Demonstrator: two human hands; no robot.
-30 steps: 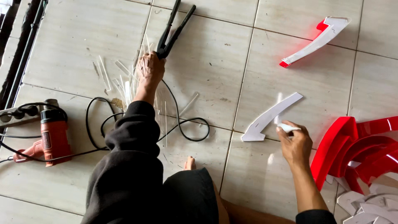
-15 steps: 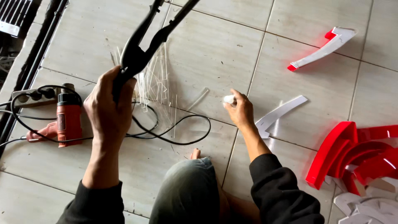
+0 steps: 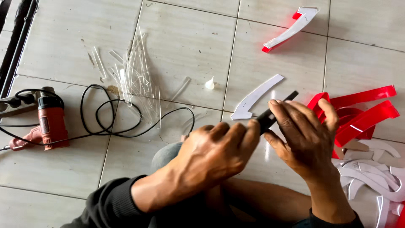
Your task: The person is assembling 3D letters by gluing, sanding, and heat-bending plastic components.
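we see both hands on a black tool (image 3: 276,110) over the tiled floor (image 3: 185,46). left hand (image 3: 215,150) is curled tight round its lower end; right hand (image 3: 301,135) has loosely bent fingers (image 3: 291,116) on its upper part. beyond the tool lies a white curved strip (image 3: 255,98); red strips (image 3: 363,114) sit right of it, a red heat gun (image 3: 48,122) far left.

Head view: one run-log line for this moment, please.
left hand: grips black tool | right hand: on same tool | white curved piece: on floor beyond | heat gun: floor, left
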